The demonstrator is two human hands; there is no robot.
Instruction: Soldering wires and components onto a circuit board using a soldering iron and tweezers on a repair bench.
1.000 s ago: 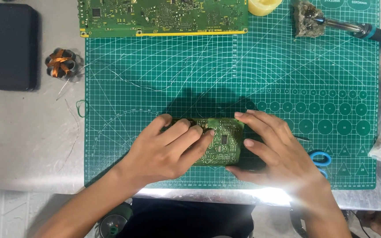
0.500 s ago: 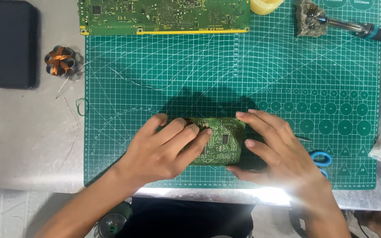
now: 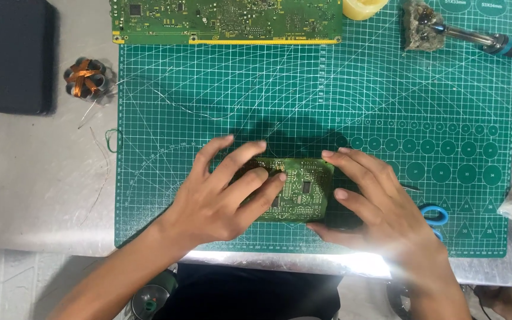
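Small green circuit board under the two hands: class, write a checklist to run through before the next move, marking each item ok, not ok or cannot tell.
1. Small green circuit board lies on the green gridded cutting mat: ok.
2. Left hand rests fingers on the board: ok.
3. Right hand steadies the board's right edge: ok.
4. Soldering iron with blue handle lies at the mat's far right corner, apart from both hands: ok.
5. Iron hot or cold: cannot tell.
6. Blue-handled scissors lie right beside the right hand: not ok.
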